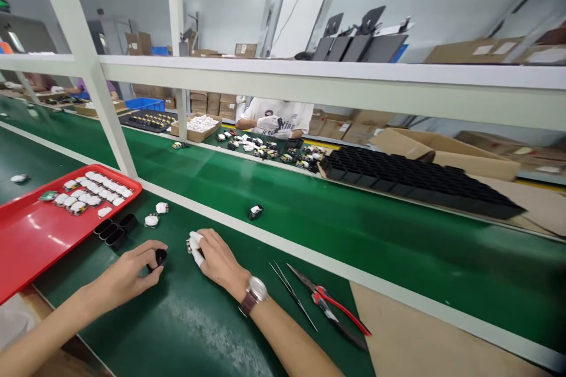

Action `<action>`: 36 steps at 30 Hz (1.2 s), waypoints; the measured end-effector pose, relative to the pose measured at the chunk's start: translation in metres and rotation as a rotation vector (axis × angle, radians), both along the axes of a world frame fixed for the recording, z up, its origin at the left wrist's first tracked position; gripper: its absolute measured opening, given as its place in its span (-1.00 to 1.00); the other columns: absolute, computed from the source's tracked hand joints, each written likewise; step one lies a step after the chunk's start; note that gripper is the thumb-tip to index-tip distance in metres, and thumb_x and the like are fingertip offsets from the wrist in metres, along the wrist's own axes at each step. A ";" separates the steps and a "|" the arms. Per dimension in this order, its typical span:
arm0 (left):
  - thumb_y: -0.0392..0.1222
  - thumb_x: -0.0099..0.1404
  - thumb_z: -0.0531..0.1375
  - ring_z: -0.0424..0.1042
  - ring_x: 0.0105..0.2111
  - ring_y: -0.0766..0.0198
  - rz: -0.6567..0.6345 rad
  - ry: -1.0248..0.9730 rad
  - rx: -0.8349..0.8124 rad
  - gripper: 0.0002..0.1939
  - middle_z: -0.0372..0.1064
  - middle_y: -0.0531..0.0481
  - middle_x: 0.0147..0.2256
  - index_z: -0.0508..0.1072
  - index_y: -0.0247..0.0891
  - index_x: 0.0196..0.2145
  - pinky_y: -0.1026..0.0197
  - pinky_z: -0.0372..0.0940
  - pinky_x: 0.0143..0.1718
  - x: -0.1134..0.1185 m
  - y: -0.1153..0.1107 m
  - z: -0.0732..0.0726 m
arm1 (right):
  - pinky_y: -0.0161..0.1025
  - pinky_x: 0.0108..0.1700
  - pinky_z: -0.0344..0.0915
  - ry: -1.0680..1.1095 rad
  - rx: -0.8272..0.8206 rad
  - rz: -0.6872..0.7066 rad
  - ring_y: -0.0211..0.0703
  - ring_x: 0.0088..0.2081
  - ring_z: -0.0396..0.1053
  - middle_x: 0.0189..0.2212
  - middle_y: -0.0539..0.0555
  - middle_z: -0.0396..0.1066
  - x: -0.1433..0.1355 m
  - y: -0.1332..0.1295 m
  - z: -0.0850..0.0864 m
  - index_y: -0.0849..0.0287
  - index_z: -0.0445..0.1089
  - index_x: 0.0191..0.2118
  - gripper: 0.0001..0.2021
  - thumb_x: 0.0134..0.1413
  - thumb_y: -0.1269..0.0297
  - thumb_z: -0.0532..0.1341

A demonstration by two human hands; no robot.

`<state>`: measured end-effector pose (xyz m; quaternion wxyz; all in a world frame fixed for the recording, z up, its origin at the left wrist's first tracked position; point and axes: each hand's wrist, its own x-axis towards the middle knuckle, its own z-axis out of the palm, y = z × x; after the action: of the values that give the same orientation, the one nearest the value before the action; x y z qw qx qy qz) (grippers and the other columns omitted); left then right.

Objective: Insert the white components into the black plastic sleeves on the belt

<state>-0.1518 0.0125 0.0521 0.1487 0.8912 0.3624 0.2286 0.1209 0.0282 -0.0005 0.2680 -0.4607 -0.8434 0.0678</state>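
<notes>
The frame is crossed from upper left to lower right by a green belt (375,238). At left, a red tray (44,241) is partly filled with white-topped parts (95,188). At right, a block of black casings (420,182) is set beyond the belt. At lower centre, the right hand (216,262) is seen with two digits covered in white, closed narrowly on a small part (189,245). At lower left, the left hand (132,271) is curled, a black piece (160,257) being gripped between thumb and fingers. Red-and-black pliers (329,303) are laid right of the watch (255,290), beside tweezers (294,294). Loose black sleeves (115,231) are grouped just beside the tray. One black-and-white unit (255,212) is carried on the belt at centre.
</notes>
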 end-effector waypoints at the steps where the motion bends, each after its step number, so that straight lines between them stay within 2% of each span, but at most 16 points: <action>1: -0.19 0.52 0.12 0.58 -0.06 0.20 -0.021 0.006 -0.013 -0.79 0.44 -0.14 0.10 0.32 -0.19 -0.34 0.16 0.44 -0.01 0.002 0.000 -0.001 | 0.01 0.13 0.44 0.020 -0.010 -0.028 0.02 0.06 0.39 0.04 0.21 0.43 0.015 -0.021 0.000 0.18 0.34 0.16 -0.71 0.38 0.41 0.15; 4: -0.12 0.54 0.14 0.58 -0.07 0.19 -0.104 0.019 -0.066 -0.80 0.40 -0.15 0.14 0.38 -0.19 -0.29 0.20 0.45 -0.08 0.018 0.003 -0.006 | 0.06 0.12 0.47 0.059 -0.060 -0.110 0.04 0.04 0.38 0.03 0.21 0.39 0.057 -0.081 0.002 0.16 0.18 0.30 -0.59 0.40 0.39 0.13; 7: -0.07 0.53 0.16 0.57 -0.07 0.17 -0.213 0.031 -0.124 -0.79 0.38 -0.15 0.15 0.41 -0.19 -0.26 0.20 0.46 -0.09 0.047 0.007 -0.012 | 0.08 0.11 0.49 0.068 -0.092 -0.160 0.04 0.03 0.39 0.03 0.22 0.35 0.082 -0.119 0.002 0.15 0.20 0.27 -0.62 0.41 0.40 0.13; 9: -0.05 0.52 0.19 0.57 -0.08 0.16 -0.282 0.026 -0.143 -0.80 0.38 -0.14 0.14 0.43 -0.19 -0.23 0.18 0.45 -0.04 0.071 0.009 -0.014 | 0.11 0.09 0.49 0.015 -0.055 -0.193 0.10 0.06 0.38 0.08 0.27 0.32 0.086 -0.131 -0.001 0.15 0.26 0.24 -0.65 0.41 0.41 0.12; 12: -0.04 0.49 0.24 0.56 -0.06 0.15 -0.346 -0.034 -0.144 -0.84 0.42 -0.13 0.09 0.44 -0.18 -0.14 0.16 0.45 -0.03 0.105 0.010 -0.017 | 0.16 0.01 0.50 -0.094 0.022 -0.247 0.18 0.06 0.38 0.13 0.32 0.33 0.084 -0.136 -0.009 0.15 0.24 0.30 -0.60 0.42 0.44 0.08; 16: -0.02 0.42 0.32 0.55 -0.10 0.14 -0.347 -0.118 -0.174 -0.69 0.48 -0.09 -0.02 0.41 -0.16 0.02 0.14 0.47 -0.06 0.134 0.007 -0.024 | 0.14 -0.01 0.51 -0.028 0.010 -0.257 0.14 0.02 0.38 0.07 0.28 0.39 0.083 -0.136 -0.015 0.13 0.12 0.40 -0.49 0.41 0.44 0.10; 19: 0.02 0.36 0.38 0.55 -0.14 0.15 -0.299 -0.170 -0.208 -0.58 0.48 -0.06 -0.05 0.41 -0.13 0.07 0.14 0.48 -0.08 0.140 0.003 -0.037 | 0.15 0.08 0.49 0.062 -0.037 -0.251 0.13 0.07 0.37 0.09 0.25 0.38 0.087 -0.138 -0.014 0.09 0.11 0.41 -0.45 0.38 0.47 0.12; 21: 0.05 0.32 0.41 0.55 -0.12 0.15 -0.275 -0.210 -0.243 -0.49 0.48 -0.07 -0.02 0.39 -0.12 0.12 0.11 0.49 -0.04 0.137 0.002 -0.046 | 0.16 0.13 0.48 0.097 -0.061 -0.247 0.12 0.11 0.36 0.13 0.23 0.37 0.090 -0.139 -0.012 0.05 0.13 0.39 -0.45 0.37 0.49 0.13; 23: 0.07 0.26 0.46 0.55 -0.09 0.12 -0.265 -0.232 -0.287 -0.35 0.47 -0.09 0.02 0.35 -0.11 0.20 0.07 0.49 0.01 0.132 0.002 -0.054 | 0.18 0.16 0.47 0.133 -0.074 -0.251 0.12 0.14 0.37 0.16 0.24 0.36 0.091 -0.141 -0.011 0.04 0.08 0.42 -0.43 0.39 0.43 0.15; 26: 0.08 0.17 0.52 0.53 0.01 0.05 -0.274 -0.220 -0.324 -0.17 0.44 -0.15 0.11 0.29 -0.08 0.28 -0.02 0.48 0.10 0.123 0.003 -0.059 | 0.23 0.20 0.45 0.160 -0.072 -0.295 0.15 0.21 0.35 0.22 0.30 0.33 0.091 -0.144 -0.010 0.08 -0.09 0.49 -0.35 0.42 0.33 0.16; 28: 0.07 0.16 0.53 0.48 0.13 -0.04 -0.282 -0.199 -0.318 -0.12 0.39 -0.20 0.19 0.26 -0.08 0.32 -0.09 0.43 0.19 0.119 0.003 -0.059 | 0.24 0.20 0.45 0.149 -0.052 -0.318 0.15 0.22 0.35 0.22 0.31 0.33 0.089 -0.145 -0.011 0.08 -0.08 0.49 -0.37 0.43 0.35 0.13; 32: -0.13 0.28 0.44 0.32 0.31 -0.09 -0.325 -0.166 -0.315 -0.12 0.27 -0.22 0.33 0.13 -0.07 0.42 -0.15 0.29 0.34 0.118 0.000 -0.054 | 0.18 0.11 0.50 0.136 0.006 -0.323 0.11 0.12 0.40 0.08 0.24 0.42 0.084 -0.141 -0.014 0.07 0.09 0.40 -0.49 0.42 0.41 0.12; 34: -0.30 0.34 0.32 0.32 0.31 -0.01 -0.368 -0.176 -0.342 -0.18 0.24 -0.19 0.34 0.08 -0.06 0.44 -0.09 0.28 0.35 0.120 -0.002 -0.052 | 0.16 0.06 0.52 0.142 0.036 -0.349 0.10 0.06 0.41 0.02 0.23 0.43 0.083 -0.139 -0.016 0.10 0.12 0.36 -0.52 0.41 0.41 0.14; 36: -0.37 0.36 0.24 0.38 0.26 0.06 -0.379 -0.195 -0.353 -0.21 0.27 -0.16 0.31 0.07 -0.06 0.44 -0.02 0.33 0.32 0.122 -0.004 -0.053 | 0.14 0.02 0.52 0.159 0.073 -0.373 0.08 0.03 0.41 0.00 0.23 0.43 0.084 -0.139 -0.015 0.12 0.14 0.33 -0.53 0.38 0.42 0.17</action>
<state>-0.0298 0.0083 -0.0006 0.3759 0.8772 0.2076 0.2148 0.2044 -0.1109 -0.0151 0.3581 -0.5921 -0.7216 0.0223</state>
